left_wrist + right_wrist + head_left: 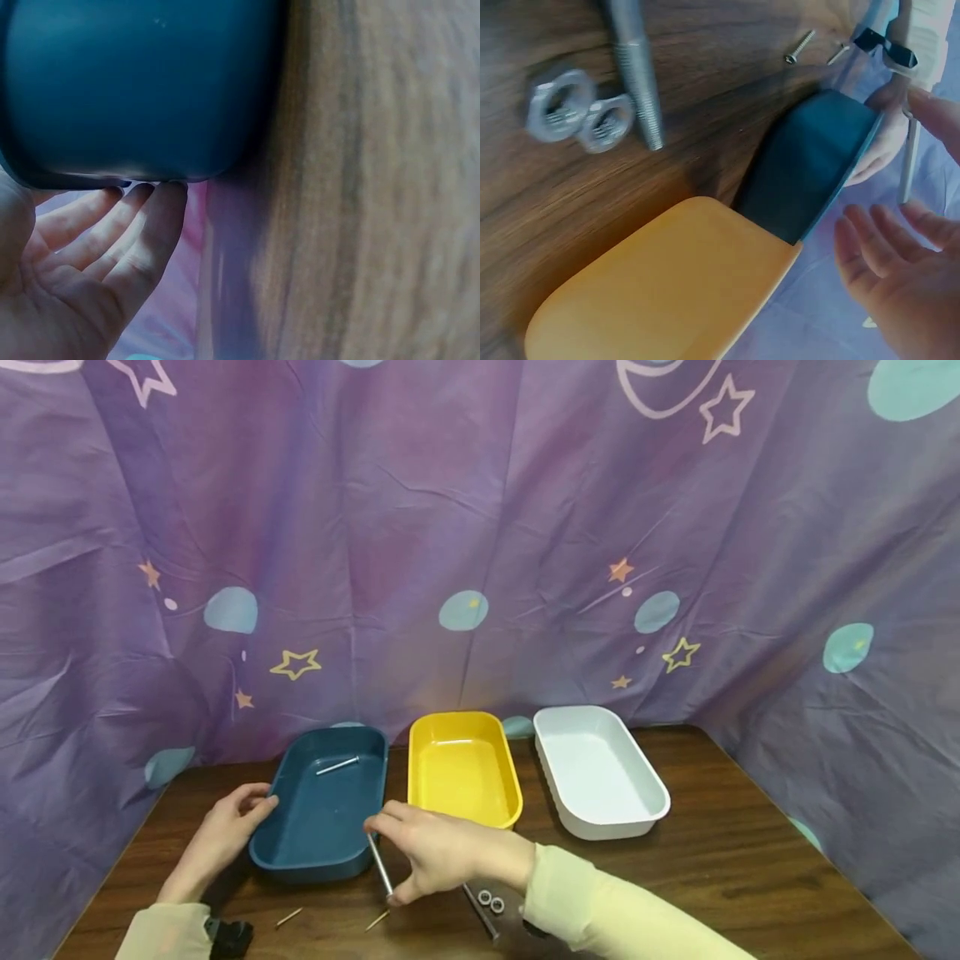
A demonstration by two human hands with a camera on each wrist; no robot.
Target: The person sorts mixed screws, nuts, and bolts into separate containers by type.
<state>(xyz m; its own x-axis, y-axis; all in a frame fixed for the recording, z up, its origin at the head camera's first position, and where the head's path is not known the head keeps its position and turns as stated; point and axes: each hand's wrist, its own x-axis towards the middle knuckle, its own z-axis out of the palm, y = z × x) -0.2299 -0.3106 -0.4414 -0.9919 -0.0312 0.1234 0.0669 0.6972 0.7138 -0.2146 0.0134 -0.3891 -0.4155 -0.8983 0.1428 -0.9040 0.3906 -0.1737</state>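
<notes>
My right hand [442, 852] holds a slim silver nail [380, 864] lengthwise between thumb and fingers, just off the blue tray's near right corner. In the right wrist view the nail [910, 161] spans from the thumb to a fingertip. At the blue tray's left side, my left hand [232, 822] holds the rim [258, 835], thumb at the top edge. The left wrist view has its fingers [135, 247] against the outer wall of the blue tray [142, 90]. Another silver nail [337, 766] lies inside that tray.
A yellow tray [512, 777] stands in the middle, a white tray [611, 831] on the right. Two small brass screws, one left [288, 917] and one right [377, 920], lie in front. Beside a big bolt [480, 912] sit two hex nuts [559, 105]. A patterned cloth [480, 527] hangs behind.
</notes>
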